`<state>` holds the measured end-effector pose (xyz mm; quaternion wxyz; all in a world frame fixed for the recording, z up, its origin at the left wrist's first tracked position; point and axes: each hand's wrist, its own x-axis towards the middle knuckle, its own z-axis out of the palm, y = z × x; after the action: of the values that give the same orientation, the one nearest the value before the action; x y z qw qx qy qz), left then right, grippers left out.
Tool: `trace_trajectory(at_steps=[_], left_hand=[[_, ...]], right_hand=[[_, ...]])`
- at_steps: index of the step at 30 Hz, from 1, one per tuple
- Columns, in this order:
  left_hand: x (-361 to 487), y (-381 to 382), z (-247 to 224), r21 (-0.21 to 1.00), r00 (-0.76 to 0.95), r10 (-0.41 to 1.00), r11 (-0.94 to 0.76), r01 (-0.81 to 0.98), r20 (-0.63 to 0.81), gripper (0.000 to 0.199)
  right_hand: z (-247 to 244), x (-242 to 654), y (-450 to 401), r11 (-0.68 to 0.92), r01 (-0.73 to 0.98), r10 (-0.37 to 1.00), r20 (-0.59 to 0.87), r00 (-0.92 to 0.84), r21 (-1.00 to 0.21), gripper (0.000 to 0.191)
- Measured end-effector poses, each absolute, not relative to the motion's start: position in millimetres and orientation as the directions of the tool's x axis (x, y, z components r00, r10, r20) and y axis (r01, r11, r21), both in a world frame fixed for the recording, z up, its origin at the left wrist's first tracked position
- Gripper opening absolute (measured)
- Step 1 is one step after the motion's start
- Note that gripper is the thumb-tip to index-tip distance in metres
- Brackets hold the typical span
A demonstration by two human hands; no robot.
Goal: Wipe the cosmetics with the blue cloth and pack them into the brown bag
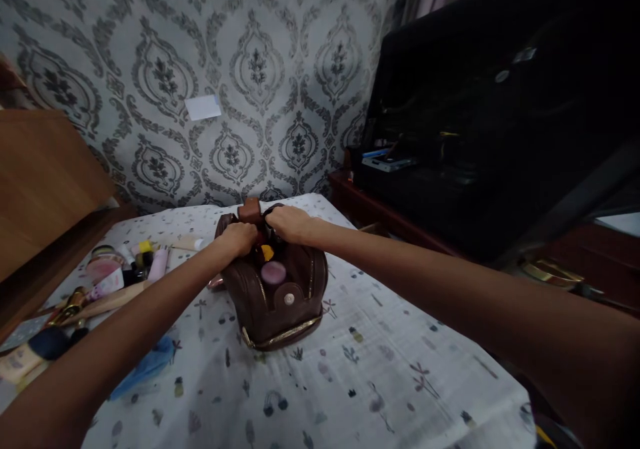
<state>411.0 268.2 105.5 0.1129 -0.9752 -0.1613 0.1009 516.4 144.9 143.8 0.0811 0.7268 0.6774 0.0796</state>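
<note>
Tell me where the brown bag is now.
In the head view, the brown bag sits just left of centre on the patterned cloth, with the left hand and right hand at its opening and cosmetics to its left.

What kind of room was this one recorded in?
Probably a room in a home, perhaps a bedroom: ornate patterned wallpaper covers the wall, a white cloth printed with small pictures lies under the brown bag, and cosmetics are spread out beside it.
</note>
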Motion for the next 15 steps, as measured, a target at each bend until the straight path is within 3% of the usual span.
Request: trace_trajectory(at_steps=[5,15], left_hand=[[418,274,95,-0.263,0.904,0.402,-0.897,0.356,-0.146,0.032],[412,284,87,-0.223,0.917,0.386,-0.907,0.358,-0.096,0.034]], right_hand=[[144,515,143,-0.066,0.974,0.998,0.014,0.064,0.215,0.028],[150,511,142,-0.069,0.976,0.998,0.005,0.069,0.205,0.027]])
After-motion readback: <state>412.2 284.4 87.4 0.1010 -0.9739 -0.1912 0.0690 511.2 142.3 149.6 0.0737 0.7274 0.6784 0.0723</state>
